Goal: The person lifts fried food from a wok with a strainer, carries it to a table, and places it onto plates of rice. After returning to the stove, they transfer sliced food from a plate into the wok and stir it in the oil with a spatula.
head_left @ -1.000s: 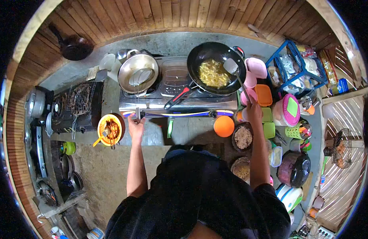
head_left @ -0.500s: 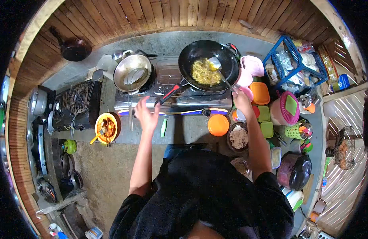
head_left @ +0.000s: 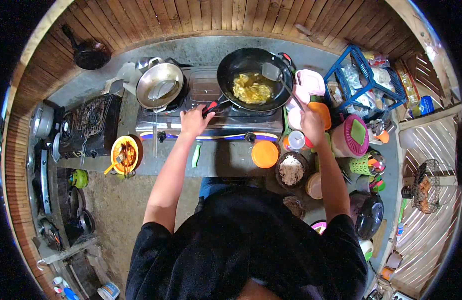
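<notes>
My left hand (head_left: 194, 121) is closed around the end of the red-and-black handle (head_left: 211, 107) of a black wok (head_left: 228, 67), which stands on the right side of the gas stove (head_left: 206, 120). Yellowish food (head_left: 252, 90) lies in a clump in shiny oil at the wok's bottom. In my right hand (head_left: 312, 126) is the shaft of a spatula (head_left: 272, 71). Its broad blade is inside the wok on the right, apart from the clump. On the left side of the stove sits a metal pan (head_left: 147, 82), with a long-handled strainer (head_left: 163, 89) resting across it.
An orange bowl (head_left: 137, 150) with red sauce and utensils stands to the left. On the right are an orange lid (head_left: 265, 154), a dark bowl of whitish crumbs (head_left: 292, 171), several plastic containers, a blue basket (head_left: 352, 100) and a pink-lidded tub (head_left: 350, 136). A green-handled knife (head_left: 196, 155) lies in front.
My left hand has gone from spread fingers beside the handle to a grip on it. The spatula blade has moved up off the food, which now sits more gathered.
</notes>
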`<state>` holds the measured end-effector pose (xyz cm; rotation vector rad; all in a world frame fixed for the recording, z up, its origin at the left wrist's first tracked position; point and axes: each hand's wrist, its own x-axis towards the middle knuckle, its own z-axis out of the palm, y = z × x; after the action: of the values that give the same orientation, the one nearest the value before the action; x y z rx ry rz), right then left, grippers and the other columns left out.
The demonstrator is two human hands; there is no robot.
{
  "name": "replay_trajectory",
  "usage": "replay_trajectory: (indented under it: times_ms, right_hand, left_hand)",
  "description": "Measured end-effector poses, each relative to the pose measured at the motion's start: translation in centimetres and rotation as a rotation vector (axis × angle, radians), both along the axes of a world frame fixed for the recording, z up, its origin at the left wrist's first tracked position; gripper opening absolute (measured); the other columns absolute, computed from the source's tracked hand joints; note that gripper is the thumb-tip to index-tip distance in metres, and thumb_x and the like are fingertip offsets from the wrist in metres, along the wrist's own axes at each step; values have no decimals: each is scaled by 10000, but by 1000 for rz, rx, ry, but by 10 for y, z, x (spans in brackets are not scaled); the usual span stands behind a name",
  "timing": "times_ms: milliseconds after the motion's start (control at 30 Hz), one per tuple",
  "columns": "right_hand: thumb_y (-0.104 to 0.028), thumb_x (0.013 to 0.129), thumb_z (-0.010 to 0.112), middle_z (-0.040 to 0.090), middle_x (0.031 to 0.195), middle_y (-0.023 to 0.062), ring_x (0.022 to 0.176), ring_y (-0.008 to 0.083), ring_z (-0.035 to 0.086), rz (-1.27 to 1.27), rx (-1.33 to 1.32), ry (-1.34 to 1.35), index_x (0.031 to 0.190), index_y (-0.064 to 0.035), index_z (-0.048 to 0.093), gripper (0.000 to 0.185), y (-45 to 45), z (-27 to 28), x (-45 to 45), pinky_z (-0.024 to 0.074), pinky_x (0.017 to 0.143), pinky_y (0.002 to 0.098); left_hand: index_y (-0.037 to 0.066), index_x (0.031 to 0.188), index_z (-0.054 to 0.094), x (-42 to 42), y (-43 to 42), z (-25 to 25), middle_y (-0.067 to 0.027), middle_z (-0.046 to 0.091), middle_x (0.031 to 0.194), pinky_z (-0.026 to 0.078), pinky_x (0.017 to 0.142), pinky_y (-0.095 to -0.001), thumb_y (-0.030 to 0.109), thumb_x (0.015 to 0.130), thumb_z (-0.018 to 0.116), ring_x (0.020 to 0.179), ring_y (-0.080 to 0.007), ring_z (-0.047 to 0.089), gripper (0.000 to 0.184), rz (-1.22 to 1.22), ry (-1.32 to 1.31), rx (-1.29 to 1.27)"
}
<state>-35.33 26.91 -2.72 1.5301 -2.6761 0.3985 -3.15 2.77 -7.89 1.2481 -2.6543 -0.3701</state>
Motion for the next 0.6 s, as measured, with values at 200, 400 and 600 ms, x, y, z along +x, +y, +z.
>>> replay_trajectory:
  times_ms: [200, 400, 600]
  right_hand:
    - [-145, 890, 521, 656, 918, 226, 848, 386, 643, 69, 122, -54, 1142, 8, 598, 305, 3, 7, -1, 504, 763, 472]
    - [-132, 889, 525, 646, 958, 241, 904, 406, 624, 308, -202, -318, 1068, 28, 637, 265, -1, -27, -4, 491, 807, 444]
    - [-159, 924, 507, 638, 951, 266, 897, 417, 618, 71, -159, -227, 1108, 17, 613, 276, -14, -7, -1, 489, 786, 452]
  left_hand:
    - [46, 1106, 541, -6, -7, -1, -236, 661, 947, 495, 802, -509, 534, 903, 501, 922, -423, 628, 530, -1, -11, 224]
    - [30, 1109, 538, -11, 1, 8, -238, 663, 953, 493, 837, -500, 568, 911, 450, 950, -402, 632, 580, 37, -101, 242]
    - [20, 1013, 620, -8, 4, 5, -250, 663, 917, 498, 824, -501, 666, 875, 419, 919, -410, 637, 690, 62, -90, 216]
